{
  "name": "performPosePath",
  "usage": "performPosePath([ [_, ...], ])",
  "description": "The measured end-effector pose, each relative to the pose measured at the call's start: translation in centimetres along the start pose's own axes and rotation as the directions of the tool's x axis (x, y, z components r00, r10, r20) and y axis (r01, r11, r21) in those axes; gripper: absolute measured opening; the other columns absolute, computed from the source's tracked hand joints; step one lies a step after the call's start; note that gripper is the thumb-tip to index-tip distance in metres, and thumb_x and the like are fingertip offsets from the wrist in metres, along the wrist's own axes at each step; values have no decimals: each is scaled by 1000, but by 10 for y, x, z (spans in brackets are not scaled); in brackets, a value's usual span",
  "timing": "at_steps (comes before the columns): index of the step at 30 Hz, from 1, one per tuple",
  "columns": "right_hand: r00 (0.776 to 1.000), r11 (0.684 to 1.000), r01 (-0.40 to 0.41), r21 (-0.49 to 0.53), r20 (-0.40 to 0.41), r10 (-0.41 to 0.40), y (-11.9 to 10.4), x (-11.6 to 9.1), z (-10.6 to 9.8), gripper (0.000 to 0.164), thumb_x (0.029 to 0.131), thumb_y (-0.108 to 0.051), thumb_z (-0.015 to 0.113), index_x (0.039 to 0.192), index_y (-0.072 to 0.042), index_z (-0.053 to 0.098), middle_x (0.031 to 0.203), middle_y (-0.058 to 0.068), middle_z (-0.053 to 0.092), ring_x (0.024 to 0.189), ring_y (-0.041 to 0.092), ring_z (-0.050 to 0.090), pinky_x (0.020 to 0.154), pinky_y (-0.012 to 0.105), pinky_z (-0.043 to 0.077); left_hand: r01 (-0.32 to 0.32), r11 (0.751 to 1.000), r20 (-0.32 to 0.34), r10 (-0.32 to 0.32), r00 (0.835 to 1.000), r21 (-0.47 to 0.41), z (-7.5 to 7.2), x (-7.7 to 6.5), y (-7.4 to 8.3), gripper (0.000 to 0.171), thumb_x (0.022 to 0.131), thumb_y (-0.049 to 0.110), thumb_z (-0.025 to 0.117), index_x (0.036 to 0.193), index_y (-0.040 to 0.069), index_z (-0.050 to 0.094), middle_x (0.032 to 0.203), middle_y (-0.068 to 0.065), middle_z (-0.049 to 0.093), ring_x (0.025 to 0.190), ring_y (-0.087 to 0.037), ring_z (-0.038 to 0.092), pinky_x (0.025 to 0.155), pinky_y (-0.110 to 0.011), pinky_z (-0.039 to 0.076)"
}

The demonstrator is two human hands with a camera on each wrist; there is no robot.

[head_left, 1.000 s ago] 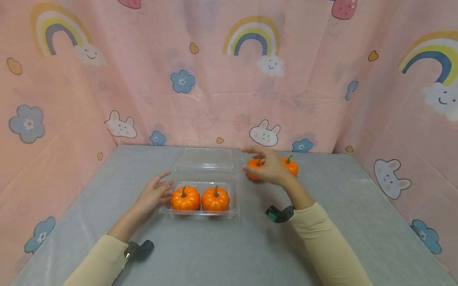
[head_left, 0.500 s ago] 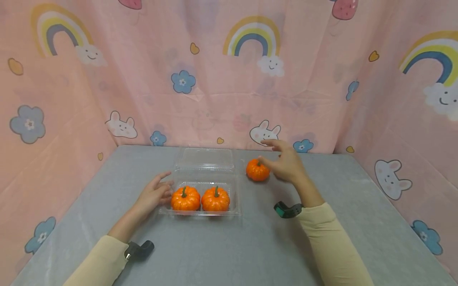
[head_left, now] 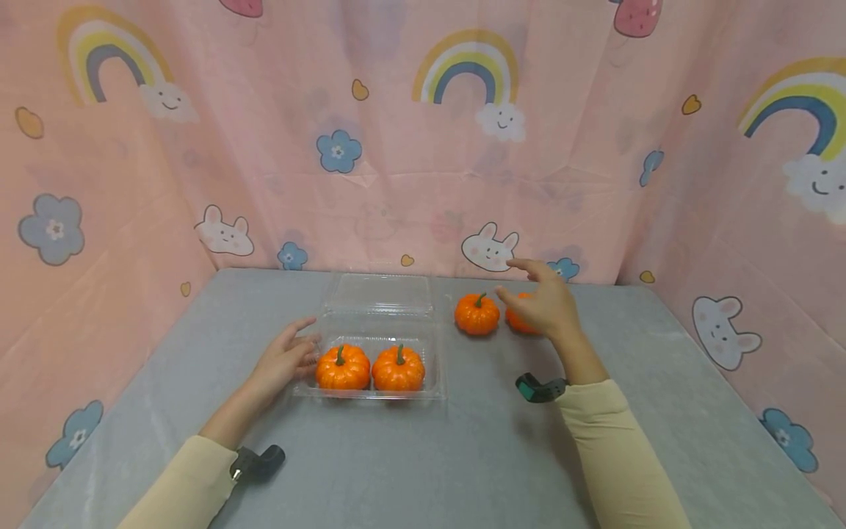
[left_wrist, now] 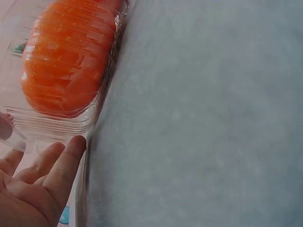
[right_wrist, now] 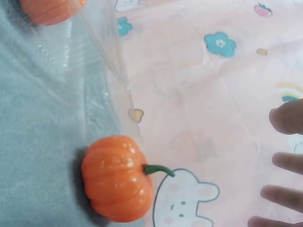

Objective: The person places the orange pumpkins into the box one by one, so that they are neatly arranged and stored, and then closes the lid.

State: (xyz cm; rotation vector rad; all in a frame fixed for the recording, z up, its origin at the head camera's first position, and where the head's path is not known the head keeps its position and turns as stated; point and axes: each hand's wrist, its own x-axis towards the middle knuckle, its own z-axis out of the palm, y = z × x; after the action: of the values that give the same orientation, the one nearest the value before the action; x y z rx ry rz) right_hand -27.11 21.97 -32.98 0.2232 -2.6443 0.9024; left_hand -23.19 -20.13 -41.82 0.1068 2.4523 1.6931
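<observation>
Two orange toy pumpkins with green stems, a left one and a right one, sit side by side in the base of a clear plastic clamshell box, its lid folded back. My left hand is at the box's left end, fingers extended, fingertips right at the ribbed wall. To the right of the box a third pumpkin stands on the table. My right hand, fingers spread and holding nothing, partly covers a fourth pumpkin in the head view.
The grey table is backed by a pink printed curtain, which also hangs along both sides. The raised clear lid reaches toward the table's back edge. Dark wrist cameras sit on both wrists.
My right hand has moved right, from over the third pumpkin to the one beside it, which is partly hidden now. The left hand and the box have stayed put.
</observation>
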Motion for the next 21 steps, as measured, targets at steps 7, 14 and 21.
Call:
performPosePath([
  [7,998,998,-57,7,-6,57,17,0,2,52,86,-38,68,131,-14,57,139,16,54,121,42,52,96,62,44,2,1000,-7,-2,1000,2,0,0,-1,54,102,22,41,153,17,24,148,-24,41,112,-30,60,91,-37,56],
  [14,993,993,-119,17,29,119,34,-1,6,55,86,-40,67,133,-14,56,143,18,49,123,43,48,97,61,43,-1,1000,-7,1,1000,-8,0,1,-2,54,102,23,42,153,17,24,148,-24,41,112,-31,61,91,-38,55],
  [21,985,985,-170,20,39,169,46,-2,8,58,86,-38,67,135,-11,53,147,22,43,128,46,42,102,63,39,0,1000,-16,0,1000,-10,1,0,-2,54,102,23,43,152,17,25,147,-24,42,109,-28,62,89,-36,56],
])
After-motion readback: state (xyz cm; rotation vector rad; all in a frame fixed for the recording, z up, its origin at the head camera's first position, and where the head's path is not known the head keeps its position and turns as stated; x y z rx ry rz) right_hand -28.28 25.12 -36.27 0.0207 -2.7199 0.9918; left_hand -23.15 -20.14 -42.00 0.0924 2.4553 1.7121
